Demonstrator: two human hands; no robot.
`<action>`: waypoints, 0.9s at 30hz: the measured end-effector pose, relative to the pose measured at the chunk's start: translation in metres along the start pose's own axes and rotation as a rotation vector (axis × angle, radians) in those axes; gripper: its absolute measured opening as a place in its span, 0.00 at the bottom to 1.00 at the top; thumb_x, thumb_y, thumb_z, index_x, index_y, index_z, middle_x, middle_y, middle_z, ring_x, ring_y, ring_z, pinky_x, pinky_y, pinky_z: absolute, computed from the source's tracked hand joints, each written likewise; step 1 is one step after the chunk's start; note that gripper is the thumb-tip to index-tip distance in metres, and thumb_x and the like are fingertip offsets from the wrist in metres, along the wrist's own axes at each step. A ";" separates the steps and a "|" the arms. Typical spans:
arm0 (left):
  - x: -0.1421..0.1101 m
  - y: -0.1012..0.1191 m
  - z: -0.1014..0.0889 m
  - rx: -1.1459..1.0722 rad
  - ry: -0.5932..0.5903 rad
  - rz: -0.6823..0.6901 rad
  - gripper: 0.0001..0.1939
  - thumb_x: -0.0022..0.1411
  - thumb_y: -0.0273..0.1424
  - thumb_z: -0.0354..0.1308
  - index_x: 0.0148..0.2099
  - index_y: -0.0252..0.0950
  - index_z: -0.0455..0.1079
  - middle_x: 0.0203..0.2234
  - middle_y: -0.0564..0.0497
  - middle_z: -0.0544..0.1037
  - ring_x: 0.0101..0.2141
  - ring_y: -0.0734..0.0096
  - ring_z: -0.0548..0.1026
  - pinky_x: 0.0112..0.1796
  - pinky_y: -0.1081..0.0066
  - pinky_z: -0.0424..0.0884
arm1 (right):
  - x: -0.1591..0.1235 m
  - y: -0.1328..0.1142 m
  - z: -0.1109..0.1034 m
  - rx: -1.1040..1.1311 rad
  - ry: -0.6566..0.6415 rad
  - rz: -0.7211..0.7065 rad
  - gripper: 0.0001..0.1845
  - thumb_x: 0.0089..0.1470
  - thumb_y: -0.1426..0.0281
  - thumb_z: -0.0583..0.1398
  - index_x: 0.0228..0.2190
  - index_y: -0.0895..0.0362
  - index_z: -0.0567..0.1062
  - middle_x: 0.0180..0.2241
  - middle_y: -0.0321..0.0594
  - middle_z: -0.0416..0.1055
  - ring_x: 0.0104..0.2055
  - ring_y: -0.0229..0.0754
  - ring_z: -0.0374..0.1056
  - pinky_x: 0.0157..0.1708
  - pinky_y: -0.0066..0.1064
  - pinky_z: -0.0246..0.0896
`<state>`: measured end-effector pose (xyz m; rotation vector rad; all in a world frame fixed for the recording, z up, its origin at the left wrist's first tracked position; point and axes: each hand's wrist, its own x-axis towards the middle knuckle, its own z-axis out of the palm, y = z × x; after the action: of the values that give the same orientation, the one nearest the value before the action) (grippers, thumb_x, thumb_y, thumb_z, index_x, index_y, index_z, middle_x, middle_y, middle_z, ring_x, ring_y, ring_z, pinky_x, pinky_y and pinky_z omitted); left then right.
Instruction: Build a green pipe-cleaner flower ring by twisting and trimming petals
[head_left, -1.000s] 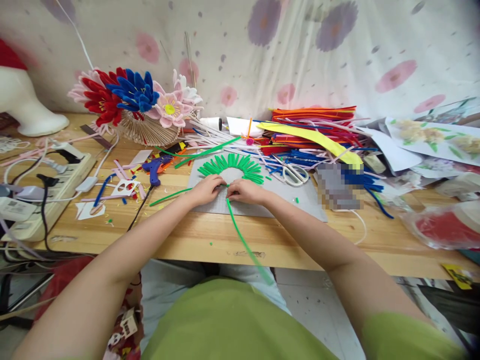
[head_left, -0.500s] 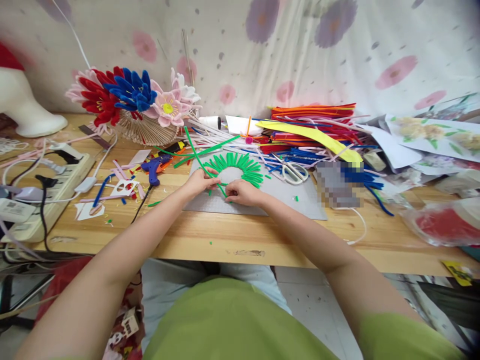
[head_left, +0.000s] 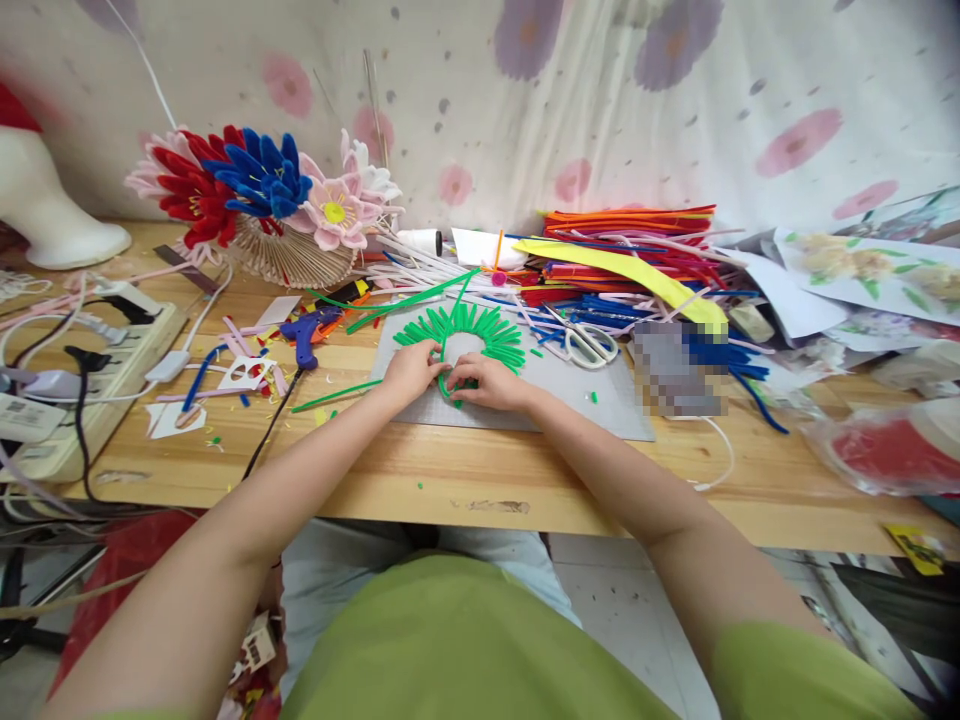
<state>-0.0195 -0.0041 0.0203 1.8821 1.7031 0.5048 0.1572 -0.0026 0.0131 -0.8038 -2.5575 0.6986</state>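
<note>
One grey mat (head_left: 592,410), one green ring (head_left: 504,342), one pair of scissors (head_left: 590,347), one blue glue gun (head_left: 304,338); the ring, fuzzy with many narrow loops fanned outward, lies on the mat; left hand (head_left: 412,370) and right hand (head_left: 491,383) both pinch one green strip (head_left: 444,384) at its near side. Wooden table (head_left: 337,475) below; flowered curtain (head_left: 450,120) behind.

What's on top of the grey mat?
An arc of fuzzy green pieces, scissors, scraps and a green stem; the left hand and right hand hide whatever is beneath them.
</note>
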 end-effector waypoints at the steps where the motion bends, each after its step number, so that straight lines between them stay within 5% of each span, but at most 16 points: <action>1: -0.002 -0.001 0.000 0.025 -0.002 0.024 0.15 0.56 0.35 0.58 0.46 0.36 0.69 0.21 0.54 0.74 0.24 0.73 0.72 0.29 0.74 0.62 | 0.000 0.002 -0.001 0.018 0.040 0.018 0.09 0.49 0.68 0.61 0.34 0.58 0.74 0.32 0.39 0.68 0.37 0.38 0.63 0.39 0.29 0.58; 6: -0.011 -0.006 0.004 0.089 0.049 0.064 0.16 0.57 0.37 0.55 0.47 0.37 0.70 0.27 0.51 0.77 0.31 0.68 0.73 0.30 0.73 0.61 | 0.005 0.013 -0.003 0.049 0.195 0.050 0.24 0.48 0.76 0.55 0.49 0.57 0.67 0.53 0.47 0.60 0.47 0.41 0.61 0.44 0.34 0.60; 13: -0.017 -0.004 0.007 0.095 0.146 -0.009 0.16 0.60 0.34 0.51 0.50 0.38 0.62 0.33 0.51 0.77 0.34 0.68 0.73 0.30 0.72 0.60 | 0.012 0.016 0.000 0.043 -0.042 0.028 0.42 0.43 0.68 0.63 0.58 0.59 0.55 0.52 0.48 0.64 0.44 0.43 0.64 0.48 0.39 0.60; 21: -0.044 0.000 0.007 0.241 0.014 0.380 0.10 0.57 0.37 0.55 0.40 0.39 0.69 0.33 0.51 0.74 0.34 0.68 0.71 0.32 0.71 0.61 | 0.008 0.023 0.005 -0.050 0.092 0.030 0.20 0.51 0.66 0.59 0.46 0.60 0.70 0.50 0.49 0.67 0.53 0.46 0.61 0.53 0.41 0.54; 27: -0.047 -0.012 0.015 0.234 0.091 0.430 0.11 0.59 0.39 0.54 0.37 0.40 0.72 0.34 0.51 0.73 0.34 0.70 0.72 0.33 0.72 0.62 | 0.011 0.023 0.012 -0.076 0.143 0.077 0.19 0.51 0.67 0.60 0.45 0.61 0.72 0.48 0.49 0.69 0.52 0.46 0.62 0.54 0.41 0.53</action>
<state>-0.0255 -0.0517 0.0052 2.4489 1.4609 0.5807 0.1526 0.0160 -0.0074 -0.9462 -2.4479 0.5490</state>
